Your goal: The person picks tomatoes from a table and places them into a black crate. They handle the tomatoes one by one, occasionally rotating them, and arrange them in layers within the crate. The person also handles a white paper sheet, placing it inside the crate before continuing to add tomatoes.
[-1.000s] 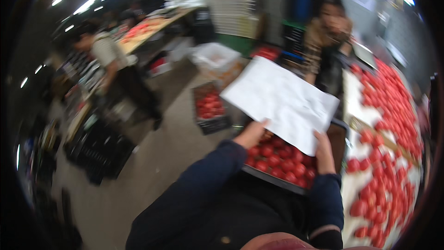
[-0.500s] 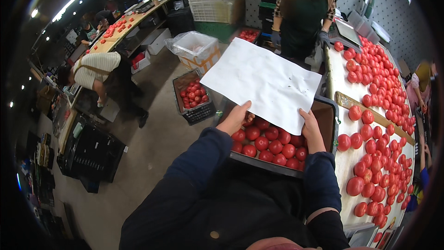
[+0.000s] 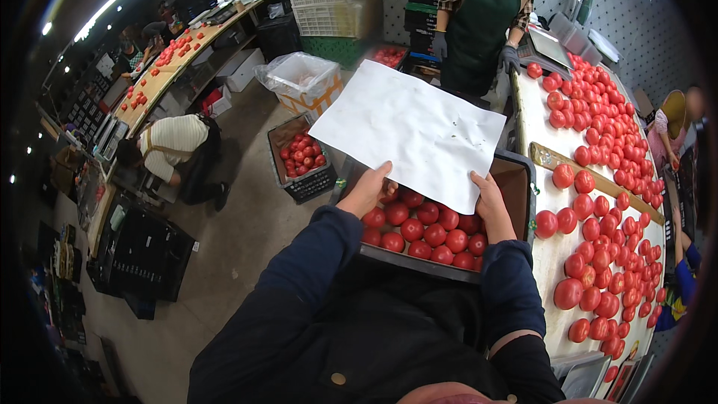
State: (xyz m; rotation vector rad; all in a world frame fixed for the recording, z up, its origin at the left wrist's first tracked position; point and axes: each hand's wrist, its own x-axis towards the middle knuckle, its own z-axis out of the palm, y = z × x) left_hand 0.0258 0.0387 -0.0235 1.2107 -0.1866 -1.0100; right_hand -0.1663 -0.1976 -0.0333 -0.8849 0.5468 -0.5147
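Between my two hands a large white sheet of paper [image 3: 411, 131] is stretched out, slightly wrinkled, with a few dark specks near its right side. My left hand [image 3: 366, 189] pinches its near left edge. At the near right corner, my right hand [image 3: 489, 202] has it between thumb and fingers. Below the sheet stands a dark plastic crate [image 3: 529, 179] with a brown lining. Red tomatoes [image 3: 434, 235] fill the visible near part of the crate; the sheet hides the far part.
On the right runs a white sorting table [image 3: 532, 108] covered with many tomatoes and crossed by a wooden divider [image 3: 591, 179]. A smaller tomato crate [image 3: 303, 188] and a bag-lined box [image 3: 307, 82] stand on the floor. A person in a green apron [image 3: 479, 30] stands opposite; another [image 3: 176, 146] bends at left.
The whole view has shifted slightly; the sheet stays in both hands over the crate. The person at left has bent lower.
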